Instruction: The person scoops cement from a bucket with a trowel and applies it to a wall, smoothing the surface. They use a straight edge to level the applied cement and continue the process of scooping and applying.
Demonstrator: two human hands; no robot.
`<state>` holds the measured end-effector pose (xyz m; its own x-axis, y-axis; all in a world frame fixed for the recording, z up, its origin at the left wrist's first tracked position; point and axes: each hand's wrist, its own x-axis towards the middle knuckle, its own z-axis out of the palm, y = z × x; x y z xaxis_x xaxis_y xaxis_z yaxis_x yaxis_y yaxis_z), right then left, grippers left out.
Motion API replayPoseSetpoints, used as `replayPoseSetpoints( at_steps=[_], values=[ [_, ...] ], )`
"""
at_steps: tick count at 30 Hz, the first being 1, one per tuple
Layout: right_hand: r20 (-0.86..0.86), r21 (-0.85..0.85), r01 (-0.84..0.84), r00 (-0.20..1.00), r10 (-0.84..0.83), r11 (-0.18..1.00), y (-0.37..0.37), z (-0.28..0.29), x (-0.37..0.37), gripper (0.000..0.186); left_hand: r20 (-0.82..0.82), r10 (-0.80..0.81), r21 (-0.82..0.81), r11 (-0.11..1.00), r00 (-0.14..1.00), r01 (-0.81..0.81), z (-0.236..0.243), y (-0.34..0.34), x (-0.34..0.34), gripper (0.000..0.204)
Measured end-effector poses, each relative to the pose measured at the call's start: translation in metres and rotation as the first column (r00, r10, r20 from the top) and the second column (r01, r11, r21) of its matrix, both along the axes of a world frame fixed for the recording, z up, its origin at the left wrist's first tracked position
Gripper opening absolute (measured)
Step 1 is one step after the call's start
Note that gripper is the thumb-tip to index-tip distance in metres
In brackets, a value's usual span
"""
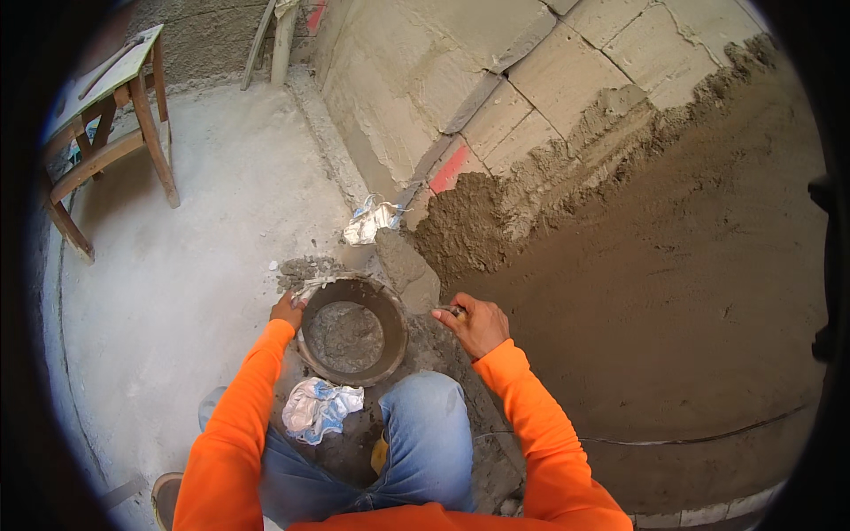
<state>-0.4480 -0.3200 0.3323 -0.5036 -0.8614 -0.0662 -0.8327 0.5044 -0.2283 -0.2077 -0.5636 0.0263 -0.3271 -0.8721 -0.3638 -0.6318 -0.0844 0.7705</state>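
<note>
A round dark basin (390, 332) stands on the floor in front of my knees, with some grey mortar (347, 338) in its bottom. My left hand (287, 311) grips its left rim. In my right hand (479, 327), to the right of the basin, is the handle of a trowel. The mortar-smeared trowel blade (407, 270) points away from me, between the basin and the wall. Wet grey-brown plaster (655, 292) covers much of the wall on the right; its rough upper edge meets bare blocks (522, 115).
A crumpled white and blue bag (323, 410) lies just before the basin; another crumpled bag (372, 221) lies by the wall's foot. Mortar crumbs (305, 272) are scattered behind the basin. A wooden table (133, 88) stands far left. A thin dark line (682, 441) crosses the plaster low down.
</note>
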Motion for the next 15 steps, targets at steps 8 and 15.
replayPoseSetpoints(
  at_steps=[8, 15],
  values=[
    [0.922, -0.159, 0.181, 0.379, 0.080, 0.971, -0.058, 0.077, -0.103, 0.024, -0.038, 0.041, 0.006, 0.999, 0.998, -0.041, -0.018, -0.009, -0.001, 0.071],
    [0.498, -0.405, 0.426, 0.845, -0.195, 0.809, -0.058, 0.031, -0.139, 0.033, -0.038, 0.048, -0.010, 0.999, 0.998, -0.048, -0.025, -0.015, -0.005, 0.071]
  ],
)
